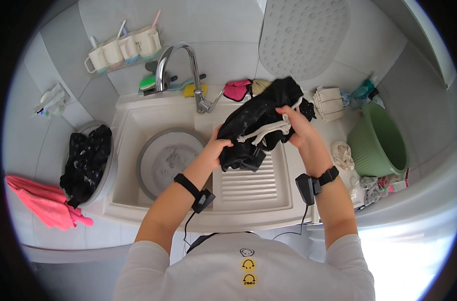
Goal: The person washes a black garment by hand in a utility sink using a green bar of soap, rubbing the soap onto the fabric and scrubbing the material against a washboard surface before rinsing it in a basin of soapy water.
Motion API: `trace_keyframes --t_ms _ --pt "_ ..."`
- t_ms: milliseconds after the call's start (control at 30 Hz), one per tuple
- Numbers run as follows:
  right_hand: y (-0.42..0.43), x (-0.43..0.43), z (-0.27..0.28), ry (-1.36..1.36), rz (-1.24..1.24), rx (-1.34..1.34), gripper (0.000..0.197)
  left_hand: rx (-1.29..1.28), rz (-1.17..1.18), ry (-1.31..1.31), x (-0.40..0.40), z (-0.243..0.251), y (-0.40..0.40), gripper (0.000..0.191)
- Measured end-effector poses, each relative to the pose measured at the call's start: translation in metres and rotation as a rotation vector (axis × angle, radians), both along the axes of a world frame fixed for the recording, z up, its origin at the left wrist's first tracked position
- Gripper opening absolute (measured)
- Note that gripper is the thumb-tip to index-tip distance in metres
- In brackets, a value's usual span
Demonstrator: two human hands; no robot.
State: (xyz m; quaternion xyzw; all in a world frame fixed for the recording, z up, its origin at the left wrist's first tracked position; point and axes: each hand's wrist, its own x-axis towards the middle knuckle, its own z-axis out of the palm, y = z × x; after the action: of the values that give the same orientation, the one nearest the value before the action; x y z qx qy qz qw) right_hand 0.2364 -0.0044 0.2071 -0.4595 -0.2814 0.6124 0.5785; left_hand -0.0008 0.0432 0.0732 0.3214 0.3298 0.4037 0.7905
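A black cloth garment (251, 116) with a white drawstring (268, 131) is held up between both hands over the ribbed washboard (249, 184) of a sink. My left hand (216, 148) grips its lower left side, thumb on top. On its right side, near the drawstring's upper end, my right hand (294, 126) has hold of the cloth. Pale smears show on the fabric. Left of the garment, a round grey basin (170, 161) with dark specks on its bottom sits in the sink bowl, beneath the chrome tap (192, 67).
Wet black clothes (87, 161) fill a grey tub (110, 175) at the left, beside a pink towel (44, 203). A green bucket (378, 143) lies tilted at the right, near folded cloths (328, 103). Brushes and a yellow sponge (194, 90) line the back ledge.
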Motion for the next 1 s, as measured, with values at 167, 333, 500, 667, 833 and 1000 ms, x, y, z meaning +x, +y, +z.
trace_keyframes --t_ms 167,333,500,667,833,1000 --pt "0.004 0.051 -0.165 -0.247 -0.174 -0.187 0.049 -0.011 0.081 0.501 -0.007 -0.035 0.016 0.080" --pt "-0.037 0.020 -0.190 -1.311 0.052 0.003 0.065 1.025 -0.196 1.181 -0.028 -0.077 -0.028 0.063" --pt "-0.061 -0.009 -0.177 -1.795 0.486 0.327 0.095 1.358 -0.298 1.417 -0.017 -0.076 -0.058 0.071" --pt "-0.019 -0.016 -0.194 -1.885 0.421 0.296 0.095 1.297 -0.078 1.480 0.019 -0.104 -0.020 0.066" --pt "0.087 -0.030 -0.176 -1.797 0.259 -0.155 0.084 0.987 -0.037 1.674 0.076 -0.071 0.089 0.041" --pt "0.054 -0.032 -0.186 -1.752 0.246 -0.123 0.091 1.218 -0.020 1.547 0.057 -0.091 0.058 0.046"
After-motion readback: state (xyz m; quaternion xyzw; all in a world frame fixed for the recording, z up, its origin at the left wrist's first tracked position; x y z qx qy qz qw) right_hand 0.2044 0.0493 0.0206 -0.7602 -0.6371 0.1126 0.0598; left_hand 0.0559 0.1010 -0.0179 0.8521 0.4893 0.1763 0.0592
